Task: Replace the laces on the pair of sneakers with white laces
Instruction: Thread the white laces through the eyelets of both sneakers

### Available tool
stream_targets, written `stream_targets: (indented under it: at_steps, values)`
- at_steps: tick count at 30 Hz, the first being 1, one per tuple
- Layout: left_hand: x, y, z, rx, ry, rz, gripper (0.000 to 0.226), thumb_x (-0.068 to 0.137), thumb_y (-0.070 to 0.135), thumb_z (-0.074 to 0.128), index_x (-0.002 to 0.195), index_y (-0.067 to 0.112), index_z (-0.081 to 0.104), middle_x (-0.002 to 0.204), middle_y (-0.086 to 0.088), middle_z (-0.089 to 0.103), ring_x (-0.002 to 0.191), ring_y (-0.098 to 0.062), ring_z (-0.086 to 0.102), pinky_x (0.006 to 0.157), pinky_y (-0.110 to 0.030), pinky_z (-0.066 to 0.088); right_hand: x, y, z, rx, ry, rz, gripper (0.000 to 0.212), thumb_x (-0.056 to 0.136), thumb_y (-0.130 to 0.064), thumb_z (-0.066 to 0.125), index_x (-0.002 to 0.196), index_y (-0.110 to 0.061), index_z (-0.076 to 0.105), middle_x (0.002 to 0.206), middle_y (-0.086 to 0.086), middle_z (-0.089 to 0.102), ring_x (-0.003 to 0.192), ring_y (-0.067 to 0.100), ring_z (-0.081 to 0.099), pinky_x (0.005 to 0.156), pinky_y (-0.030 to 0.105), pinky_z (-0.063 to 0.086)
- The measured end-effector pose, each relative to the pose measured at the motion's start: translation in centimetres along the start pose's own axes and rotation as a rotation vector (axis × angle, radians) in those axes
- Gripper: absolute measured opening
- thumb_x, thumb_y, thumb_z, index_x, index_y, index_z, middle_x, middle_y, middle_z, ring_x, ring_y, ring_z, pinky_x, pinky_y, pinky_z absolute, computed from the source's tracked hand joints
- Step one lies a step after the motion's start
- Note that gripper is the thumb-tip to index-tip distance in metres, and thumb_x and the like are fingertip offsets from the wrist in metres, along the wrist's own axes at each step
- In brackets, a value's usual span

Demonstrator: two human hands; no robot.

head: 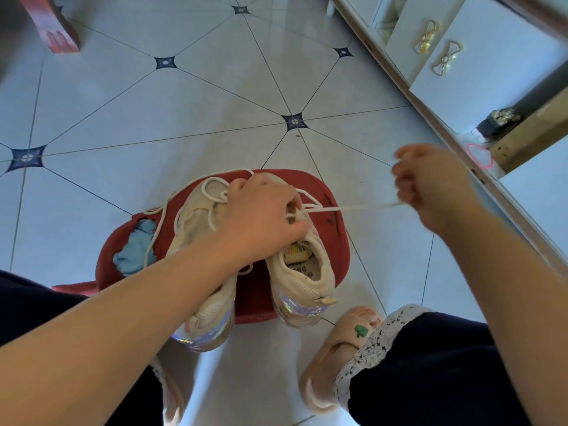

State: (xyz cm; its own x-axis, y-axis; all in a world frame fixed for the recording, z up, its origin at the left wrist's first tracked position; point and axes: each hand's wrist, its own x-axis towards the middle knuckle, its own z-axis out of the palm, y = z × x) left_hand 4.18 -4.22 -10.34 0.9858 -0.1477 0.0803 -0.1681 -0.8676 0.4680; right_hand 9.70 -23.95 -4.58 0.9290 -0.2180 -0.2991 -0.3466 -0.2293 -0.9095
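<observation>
Two cream sneakers stand side by side on a red plastic stool [333, 229]. My left hand [261, 213] reaches over the left sneaker [196, 222] and grips the front of the right sneaker [304, 272] at its eyelets. My right hand [430, 186], blurred, pinches the end of a white lace [347, 207] and holds it taut out to the right from that shoe. Another cream lace [166, 210] lies loose in loops over the left sneaker and the stool.
A light blue cloth [135, 253] lies on the stool's left side. A white cabinet [461, 56] with bow-shaped handles runs along the right. My feet in pink slippers [335, 358] stand on the tiled floor below the stool. A red furniture leg [55, 29] is at top left.
</observation>
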Motion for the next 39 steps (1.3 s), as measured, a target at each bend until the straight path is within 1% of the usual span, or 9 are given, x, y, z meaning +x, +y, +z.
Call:
stream_targets:
  at_steps: [3, 6, 12, 17, 20, 24, 29, 36, 39]
  values:
    - [-0.1, -0.1, 0.1, -0.017, 0.007, 0.006, 0.028, 0.073, 0.052, 0.054, 0.092, 0.033, 0.061, 0.073, 0.025, 0.035, 0.092, -0.003, 0.027, 0.085, -0.032, 0.018, -2.1, 2.5, 2.9, -0.688, -0.291, -0.292, 0.010, 0.088, -0.021, 0.055, 0.087, -0.023, 0.064, 0.075, -0.010, 0.061, 0.067, 0.005, 0.052, 0.062, 0.018, 0.038]
    - [-0.1, 0.0, 0.0, 0.021, 0.024, 0.016, 0.033, 0.074, 0.057, 0.051, 0.093, 0.032, 0.061, 0.080, 0.020, 0.039, 0.092, -0.004, 0.026, 0.081, -0.030, 0.016, -3.1, 4.1, 4.9, -0.883, -0.390, -0.442, 0.014, 0.087, -0.032, 0.057, 0.096, -0.025, 0.066, 0.087, -0.013, 0.058, 0.082, 0.005, 0.050, 0.067, 0.018, 0.036]
    - [-0.3, 0.0, -0.2, 0.022, 0.036, 0.033, 0.028, 0.075, 0.051, 0.053, 0.094, 0.032, 0.061, 0.086, 0.020, 0.044, 0.103, -0.009, 0.039, 0.087, -0.031, 0.016, -2.3, 2.1, 3.7, -0.880, -0.088, -0.570, 0.013, 0.088, -0.021, 0.056, 0.087, -0.020, 0.068, 0.081, -0.008, 0.063, 0.078, 0.012, 0.055, 0.070, 0.024, 0.039]
    - [-0.2, 0.0, -0.1, -0.001, 0.007, 0.025, 0.030, 0.075, 0.052, 0.051, 0.097, 0.033, 0.059, 0.091, 0.019, 0.046, 0.108, -0.010, 0.038, 0.092, -0.033, 0.017, -0.5, -0.3, -0.6, -0.406, 0.290, -0.427, 0.014, 0.088, -0.019, 0.055, 0.089, -0.016, 0.068, 0.069, -0.013, 0.056, 0.060, 0.000, 0.046, 0.062, 0.018, 0.037]
    - [-0.2, 0.0, 0.0, -0.004, -0.001, 0.020, 0.034, 0.072, 0.055, 0.050, 0.095, 0.033, 0.060, 0.092, 0.018, 0.047, 0.108, -0.009, 0.038, 0.093, -0.034, 0.018, -1.2, 1.2, 1.5, -0.395, 0.050, -0.268, 0.011, 0.088, -0.019, 0.057, 0.081, -0.017, 0.065, 0.072, -0.007, 0.058, 0.058, 0.002, 0.046, 0.052, 0.014, 0.038]
    - [-0.2, -0.1, 0.1, 0.003, 0.019, 0.019, 0.035, 0.072, 0.057, 0.051, 0.095, 0.032, 0.061, 0.092, 0.016, 0.049, 0.106, -0.010, 0.039, 0.088, -0.032, 0.018, -2.9, 3.4, 5.0, -0.633, -0.315, -0.262, 0.023, 0.086, -0.037, 0.059, 0.071, -0.019, 0.059, 0.068, -0.008, 0.056, 0.063, 0.005, 0.049, 0.061, 0.021, 0.042]
    - [-0.3, -0.2, 0.1, 0.010, 0.030, 0.024, 0.034, 0.072, 0.059, 0.050, 0.091, 0.032, 0.060, 0.088, 0.017, 0.046, 0.101, -0.009, 0.038, 0.082, -0.028, 0.014, -3.0, 4.1, 6.1, -0.471, -0.312, -0.222, 0.023, 0.081, -0.028, 0.068, 0.079, -0.005, 0.066, 0.059, -0.005, 0.049, 0.049, 0.004, 0.040, 0.050, 0.017, 0.034]
    - [-0.4, -0.4, -0.2, -0.051, -0.017, -0.012, 0.034, 0.070, 0.058, 0.051, 0.093, 0.035, 0.057, 0.086, 0.021, 0.045, 0.100, -0.006, 0.035, 0.088, -0.030, 0.016, -2.2, 1.7, 3.5, -0.268, -0.032, -0.206, 0.014, 0.082, -0.023, 0.066, 0.068, -0.020, 0.064, 0.064, -0.001, 0.057, 0.053, 0.008, 0.046, 0.056, 0.023, 0.038]
    - [-0.7, -0.4, -0.6, -0.088, -0.041, -0.038, 0.054, 0.063, 0.065, 0.053, 0.107, 0.033, 0.054, 0.103, 0.017, 0.047, 0.110, -0.011, 0.041, 0.093, -0.034, 0.024, -2.2, 1.6, 2.7, -0.408, -0.209, -0.163, 0.010, 0.083, -0.024, 0.066, 0.077, -0.017, 0.066, 0.071, 0.000, 0.059, 0.060, 0.009, 0.046, 0.059, 0.022, 0.037]
